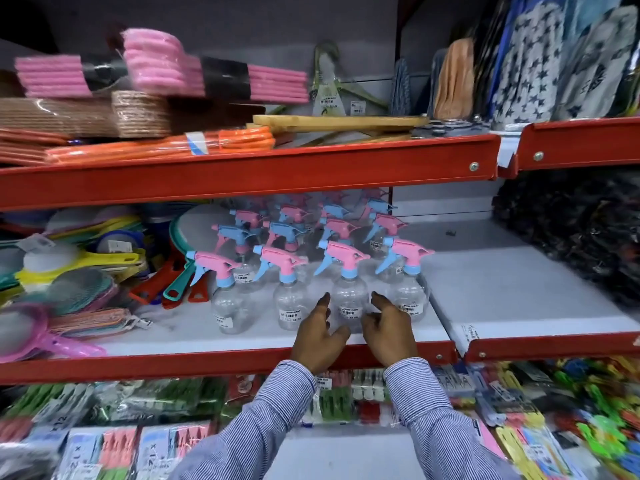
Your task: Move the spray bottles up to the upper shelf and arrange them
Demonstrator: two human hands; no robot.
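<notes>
Several clear spray bottles with pink and blue trigger heads stand in rows on the middle shelf. In the front row, one spray bottle stands between my two hands. My left hand is at its left side, fingers apart, just short of the plastic. My right hand is at its right side, also spread and holding nothing. Another front-row bottle is left of my left hand, and one is right of my right hand. The upper shelf runs above, its red front edge overhanging the bottles.
Pink, orange and woven flat goods fill the upper shelf's left; wooden hangers lie at its middle. Plastic strainers and swatters crowd the middle shelf's left. A bare grey shelf section lies to the right. Packets of clips fill the bottom.
</notes>
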